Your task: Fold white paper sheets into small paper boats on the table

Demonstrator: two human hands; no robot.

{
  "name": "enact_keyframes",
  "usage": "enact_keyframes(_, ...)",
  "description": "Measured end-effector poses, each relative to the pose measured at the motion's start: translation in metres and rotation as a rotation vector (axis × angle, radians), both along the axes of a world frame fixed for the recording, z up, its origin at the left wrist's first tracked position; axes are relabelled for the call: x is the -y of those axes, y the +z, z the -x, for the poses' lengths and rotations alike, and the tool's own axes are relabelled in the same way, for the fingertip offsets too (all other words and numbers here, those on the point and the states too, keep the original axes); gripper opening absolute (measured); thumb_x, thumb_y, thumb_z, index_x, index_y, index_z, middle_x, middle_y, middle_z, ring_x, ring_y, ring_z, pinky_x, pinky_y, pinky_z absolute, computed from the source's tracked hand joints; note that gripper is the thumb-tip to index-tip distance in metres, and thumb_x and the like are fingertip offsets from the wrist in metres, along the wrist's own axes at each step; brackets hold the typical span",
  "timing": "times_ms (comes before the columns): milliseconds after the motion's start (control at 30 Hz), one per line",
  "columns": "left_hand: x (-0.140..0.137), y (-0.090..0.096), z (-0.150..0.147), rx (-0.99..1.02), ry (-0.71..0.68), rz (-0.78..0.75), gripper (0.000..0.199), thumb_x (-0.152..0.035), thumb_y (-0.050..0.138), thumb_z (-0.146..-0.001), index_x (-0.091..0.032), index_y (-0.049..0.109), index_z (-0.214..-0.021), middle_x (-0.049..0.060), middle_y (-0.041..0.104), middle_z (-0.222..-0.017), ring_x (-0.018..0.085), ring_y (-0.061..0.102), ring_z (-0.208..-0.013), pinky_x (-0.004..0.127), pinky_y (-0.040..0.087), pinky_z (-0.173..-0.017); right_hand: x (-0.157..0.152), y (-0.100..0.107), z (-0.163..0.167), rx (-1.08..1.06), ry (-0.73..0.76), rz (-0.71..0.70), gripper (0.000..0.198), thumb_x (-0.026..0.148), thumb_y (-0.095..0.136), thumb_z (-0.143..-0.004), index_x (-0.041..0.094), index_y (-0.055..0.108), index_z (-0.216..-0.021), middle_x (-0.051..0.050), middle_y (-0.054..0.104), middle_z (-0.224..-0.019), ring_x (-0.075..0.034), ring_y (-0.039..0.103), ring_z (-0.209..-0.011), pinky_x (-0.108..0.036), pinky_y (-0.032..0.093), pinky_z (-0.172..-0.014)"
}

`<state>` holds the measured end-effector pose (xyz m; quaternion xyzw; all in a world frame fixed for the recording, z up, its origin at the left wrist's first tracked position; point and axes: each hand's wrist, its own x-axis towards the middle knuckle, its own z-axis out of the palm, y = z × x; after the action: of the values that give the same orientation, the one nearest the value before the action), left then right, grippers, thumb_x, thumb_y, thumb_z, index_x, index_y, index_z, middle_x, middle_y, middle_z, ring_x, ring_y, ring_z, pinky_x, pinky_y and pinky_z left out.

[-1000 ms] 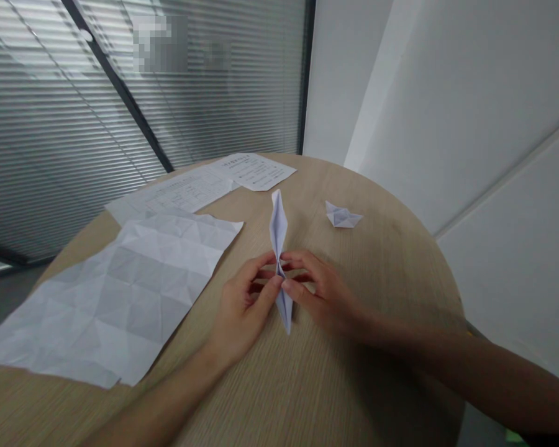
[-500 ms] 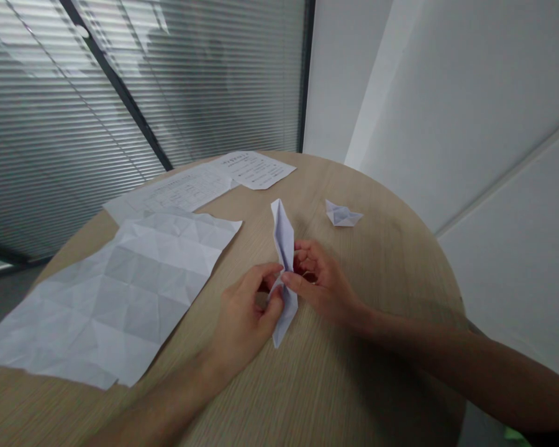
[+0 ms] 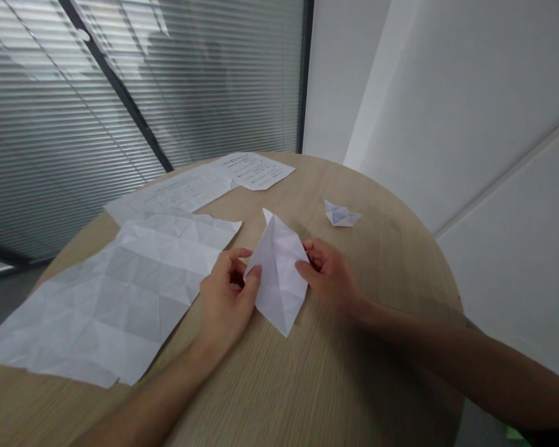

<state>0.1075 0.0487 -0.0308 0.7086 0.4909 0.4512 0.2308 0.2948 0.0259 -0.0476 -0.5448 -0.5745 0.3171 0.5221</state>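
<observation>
Paper (image 3: 282, 273), white and folded, held up between my two hands over the middle of the table (image 3: 279, 403), its broad face turned toward me. The outline is roughly a diamond: one point faces my body, and a narrow tip leans to the left at the far end. A lengthwise crease runs between the two ends and divides the face into left and right halves. My left hand (image 3: 226, 295) grasps the left edge, the thumb laid on the front and the index finger bent around to the edge just beyond it. My right hand (image 3: 333, 279) pinches the right edge, the thumb likewise on the front and the other fingers curled behind, partly hidden. Whether the underside touches the wood I cannot tell. To the left lies a large sheet (image 3: 116, 292), spread out and covered with a network of triangular creases; its right side comes near my left hand. Beyond the sheet, toward the far rim, lie printed pages (image 3: 181, 191), their text too small to read. A small folded boat (image 3: 342, 215) rests beyond my right hand, apart from the paper. Background: slatted blinds (image 3: 242, 81) at left and a pale wall (image 3: 484, 93) at right.
</observation>
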Motion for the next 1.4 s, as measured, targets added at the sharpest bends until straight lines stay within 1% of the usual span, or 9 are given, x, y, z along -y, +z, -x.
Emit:
enact_keyframes(133, -0.011, -0.003, 0.009, -0.11, -0.005, 0.0, 0.013, -0.028, 0.059, -0.083, -0.018, 0.063, -0.09, -0.004, 0.057, -0.064, 0.01, 0.051, -0.052, 0.022, 0.04, -0.049, -0.004, -0.001, -0.007, 0.086, -0.037, 0.013, 0.004, 0.019, 0.054, -0.083, 0.02, 0.058, -0.084, 0.003, 0.06, -0.067, -0.012, 0.054, -0.059, -0.023, 0.038, -0.055)
enact_keyframes(267, -0.021, -0.007, 0.02, -0.285, -0.142, -0.1, 0.014, -0.02, 0.056, -0.083, -0.018, 0.069, -0.086, 0.0, 0.064, -0.072, 0.013, 0.057, -0.061, 0.025, 0.046, -0.057, -0.007, 0.002, -0.02, 0.332, -0.03, 0.037, 0.009, 0.012, 0.058, -0.078, 0.019, 0.057, -0.073, 0.002, 0.06, -0.068, -0.012, 0.054, -0.061, -0.025, 0.04, -0.059)
enact_keyframes(500, -0.029, -0.012, 0.033, -0.641, -0.433, -0.461, 0.035, -0.003, 0.05, -0.081, -0.019, 0.073, -0.102, 0.009, 0.068, -0.097, 0.022, 0.061, -0.089, 0.037, 0.053, -0.077, -0.008, -0.002, -0.039, 0.775, 0.218, -0.244, 0.033, -0.003, 0.05, -0.08, 0.018, 0.069, -0.097, -0.007, 0.071, -0.101, -0.02, 0.061, -0.098, -0.035, 0.045, -0.09)
enact_keyframes(700, -0.026, 0.002, 0.038, -0.894, -0.565, -0.465, 0.034, -0.011, 0.051, -0.084, -0.015, 0.07, -0.112, 0.011, 0.069, -0.114, 0.027, 0.063, -0.096, 0.047, 0.052, -0.086, -0.004, 0.001, -0.04, 1.128, 0.382, -0.328, 0.024, 0.006, 0.054, -0.089, 0.018, 0.073, -0.096, -0.008, 0.073, -0.107, -0.021, 0.064, -0.096, -0.036, 0.044, -0.089)
enact_keyframes(833, -0.021, 0.005, 0.034, -0.927, -0.524, -0.469, 0.026, -0.021, 0.049, -0.093, -0.016, 0.071, -0.105, 0.01, 0.072, -0.106, 0.027, 0.063, -0.092, 0.046, 0.051, -0.081, 0.005, 0.007, -0.033, 1.191, 0.345, -0.248, 0.014, 0.015, 0.059, -0.088, 0.015, 0.073, -0.089, -0.011, 0.074, -0.104, -0.022, 0.065, -0.093, -0.037, 0.046, -0.087)
enact_keyframes(933, -0.019, 0.001, 0.031, -0.961, -0.501, -0.484, 0.024, -0.017, 0.054, -0.091, -0.016, 0.069, -0.109, 0.01, 0.07, -0.107, 0.027, 0.061, -0.093, 0.043, 0.05, -0.08, 0.008, 0.008, -0.029, 1.199, 0.308, -0.21, 0.019, 0.027, 0.06, -0.092, 0.013, 0.072, -0.087, -0.012, 0.074, -0.098, -0.023, 0.066, -0.089, -0.037, 0.049, -0.083)
enact_keyframes(1033, -0.018, -0.003, 0.029, -0.957, -0.511, -0.459, 0.035, -0.013, 0.055, -0.089, -0.019, 0.063, -0.123, 0.01, 0.065, -0.118, 0.027, 0.058, -0.101, 0.043, 0.047, -0.088, 0.008, 0.007, -0.028, 1.219, 0.308, -0.225, 0.02, 0.031, 0.061, -0.092, 0.013, 0.07, -0.087, -0.011, 0.072, -0.093, -0.023, 0.065, -0.086, -0.036, 0.05, -0.078)
enact_keyframes(1167, -0.017, -0.005, 0.026, -0.891, -0.593, -0.39, 0.053, -0.003, 0.05, -0.086, -0.023, 0.053, -0.135, 0.008, 0.06, -0.131, 0.025, 0.054, -0.114, 0.043, 0.043, -0.098, 0.007, 0.005, -0.028, 1.194, 0.356, -0.344, 0.012, 0.021, 0.058, -0.094, 0.014, 0.068, -0.094, -0.01, 0.071, -0.1, -0.022, 0.065, -0.091, -0.035, 0.049, -0.083)
enact_keyframes(1400, -0.015, -0.003, 0.021, -0.674, -0.632, -0.28, 0.03, -0.001, 0.045, -0.082, -0.019, 0.06, -0.101, 0.007, 0.067, -0.11, 0.023, 0.058, -0.105, 0.043, 0.046, -0.093, 0.01, 0.004, -0.026, 1.217, 0.523, -0.475, 0.02, 0.014, 0.047, -0.098, 0.019, 0.067, -0.101, -0.007, 0.07, -0.096, -0.018, 0.062, -0.088, -0.032, 0.047, -0.077)
